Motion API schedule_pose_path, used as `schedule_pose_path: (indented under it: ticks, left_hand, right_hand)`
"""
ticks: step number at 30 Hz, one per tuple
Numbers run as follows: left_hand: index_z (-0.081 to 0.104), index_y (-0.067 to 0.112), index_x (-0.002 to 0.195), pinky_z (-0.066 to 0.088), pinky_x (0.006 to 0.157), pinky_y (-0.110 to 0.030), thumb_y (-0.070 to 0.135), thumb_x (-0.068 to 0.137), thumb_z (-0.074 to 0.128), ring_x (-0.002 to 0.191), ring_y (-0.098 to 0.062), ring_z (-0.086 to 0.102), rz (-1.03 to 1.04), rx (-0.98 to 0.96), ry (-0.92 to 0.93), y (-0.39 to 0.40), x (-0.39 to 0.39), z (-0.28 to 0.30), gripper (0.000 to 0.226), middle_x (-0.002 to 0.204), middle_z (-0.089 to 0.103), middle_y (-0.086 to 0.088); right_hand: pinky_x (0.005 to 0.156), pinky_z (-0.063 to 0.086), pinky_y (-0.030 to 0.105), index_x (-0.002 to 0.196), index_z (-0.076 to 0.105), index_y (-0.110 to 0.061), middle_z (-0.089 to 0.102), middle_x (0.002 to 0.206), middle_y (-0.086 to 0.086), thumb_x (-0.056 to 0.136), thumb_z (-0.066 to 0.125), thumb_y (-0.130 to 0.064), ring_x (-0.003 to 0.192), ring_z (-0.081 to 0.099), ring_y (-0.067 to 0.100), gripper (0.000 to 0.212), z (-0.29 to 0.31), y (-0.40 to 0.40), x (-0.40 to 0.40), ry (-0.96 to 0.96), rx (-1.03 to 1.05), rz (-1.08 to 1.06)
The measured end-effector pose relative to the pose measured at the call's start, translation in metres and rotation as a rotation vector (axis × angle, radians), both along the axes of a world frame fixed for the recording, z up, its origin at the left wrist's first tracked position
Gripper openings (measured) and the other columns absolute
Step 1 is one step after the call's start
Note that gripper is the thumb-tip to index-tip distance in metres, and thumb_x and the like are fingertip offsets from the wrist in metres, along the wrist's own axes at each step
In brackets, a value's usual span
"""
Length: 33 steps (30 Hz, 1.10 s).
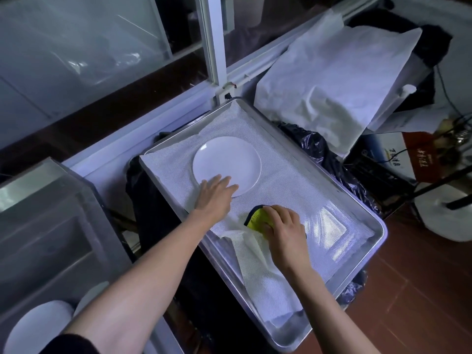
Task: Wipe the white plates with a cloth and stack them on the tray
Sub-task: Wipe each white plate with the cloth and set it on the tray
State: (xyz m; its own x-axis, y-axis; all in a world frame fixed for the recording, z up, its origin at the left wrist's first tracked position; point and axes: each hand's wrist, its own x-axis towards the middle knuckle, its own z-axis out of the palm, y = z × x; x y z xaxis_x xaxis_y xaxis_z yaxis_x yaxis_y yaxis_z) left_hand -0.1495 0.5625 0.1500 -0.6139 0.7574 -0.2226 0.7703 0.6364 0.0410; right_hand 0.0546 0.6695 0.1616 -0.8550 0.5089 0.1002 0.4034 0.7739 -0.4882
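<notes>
A person's flat, relaxed left hand [215, 194] settles a white plate [226, 166] on the lined tray [378, 233]; the right hand [282, 223] clutches the yellow cloth [256, 218]. Centring it should steady later stacking.

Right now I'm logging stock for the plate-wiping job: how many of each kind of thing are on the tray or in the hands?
White plate on the tray: 1, touched by the left hand
Yellow cloth, gripped by the right hand: 1
White liner sheet: 1
Total: 3
</notes>
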Motion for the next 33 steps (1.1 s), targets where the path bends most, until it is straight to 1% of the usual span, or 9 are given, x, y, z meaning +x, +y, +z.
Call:
schedule_pose_path:
  ticks: [2,4,10,14,18,21,26,29,33]
  left_hand:
    - [0.065,0.017,0.116,0.047,0.086,-0.045,0.005,0.094,0.052,0.118,-0.032,0.054,0.006,0.032,0.02,-0.004,0.004,0.008,0.028,0.123,0.062,-0.005]
    - [0.065,0.015,0.102,0.039,0.072,-0.038,0.006,0.094,0.048,0.101,-0.028,0.055,0.021,0.025,0.053,-0.009,0.01,0.019,0.021,0.105,0.063,-0.004]
    - [0.061,0.02,0.133,0.036,0.105,-0.043,0.024,0.103,0.042,0.127,-0.022,0.045,0.04,0.08,0.012,-0.05,0.032,0.043,0.036,0.136,0.057,0.002]
    - [0.06,0.021,0.135,0.031,0.111,-0.042,0.031,0.104,0.043,0.133,-0.021,0.044,0.118,0.181,0.011,-0.098,0.043,0.057,0.036,0.143,0.057,0.004]
    - [0.065,0.025,0.128,0.033,0.108,-0.039,0.034,0.101,0.049,0.13,-0.017,0.047,0.228,0.272,0.041,-0.159,0.052,0.064,0.032,0.132,0.063,0.012]
    - [0.071,0.025,0.118,0.041,0.098,-0.038,0.033,0.1,0.052,0.119,-0.02,0.055,0.374,0.286,0.024,-0.212,0.057,0.066,0.027,0.119,0.069,0.008]
    - [0.071,0.017,0.085,0.045,0.073,-0.035,0.009,0.089,0.057,0.096,-0.031,0.063,0.541,0.385,-0.07,-0.314,0.078,0.065,0.017,0.094,0.071,-0.005]
    - [0.07,0.016,0.088,0.04,0.069,-0.036,0.012,0.089,0.06,0.097,-0.031,0.062,0.636,0.387,-0.026,-0.382,0.094,0.06,0.011,0.095,0.071,-0.005]
    - [0.07,0.015,0.096,0.043,0.072,-0.035,0.022,0.093,0.056,0.102,-0.03,0.063,0.738,0.333,-0.025,-0.46,0.11,0.045,0.015,0.103,0.072,-0.004]
  right_hand:
    - [0.082,0.047,0.045,0.13,0.055,-0.026,0.058,0.132,-0.003,0.095,0.062,-0.021,0.116,0.049,0.032,0.035,0.004,-0.001,0.002,-0.031,-0.017,0.01]
    - [0.085,0.046,0.046,0.132,0.056,-0.024,0.057,0.133,-0.003,0.097,0.059,-0.022,0.117,0.048,0.032,0.035,0.011,-0.001,0.001,-0.044,-0.041,0.021]
    - [0.088,0.046,0.048,0.131,0.058,-0.025,0.058,0.135,-0.005,0.096,0.061,-0.02,0.119,0.048,0.031,0.035,0.04,-0.014,-0.003,0.008,-0.071,0.065]
    - [0.086,0.047,0.048,0.125,0.059,-0.026,0.059,0.132,-0.007,0.094,0.062,-0.017,0.114,0.05,0.031,0.033,0.063,-0.045,-0.01,0.1,-0.059,0.162]
    - [0.088,0.048,0.049,0.128,0.061,-0.023,0.06,0.133,-0.002,0.094,0.055,-0.027,0.115,0.053,0.034,0.035,0.084,-0.093,-0.025,0.191,-0.057,0.256]
    - [0.09,0.049,0.05,0.131,0.061,-0.022,0.06,0.134,-0.001,0.092,0.057,-0.025,0.116,0.053,0.033,0.039,0.096,-0.139,-0.04,0.197,-0.04,0.362]
    - [0.087,0.051,0.051,0.135,0.058,-0.023,0.058,0.137,-0.001,0.095,0.057,-0.03,0.119,0.053,0.033,0.04,0.097,-0.22,-0.058,0.139,0.023,0.542]
    - [0.082,0.051,0.049,0.139,0.057,-0.022,0.056,0.14,0.0,0.098,0.059,-0.029,0.124,0.051,0.032,0.041,0.088,-0.278,-0.067,0.064,0.063,0.632]
    - [0.09,0.045,0.045,0.142,0.052,-0.027,0.052,0.142,-0.005,0.101,0.053,-0.035,0.129,0.045,0.027,0.041,0.073,-0.352,-0.073,-0.053,0.078,0.735]
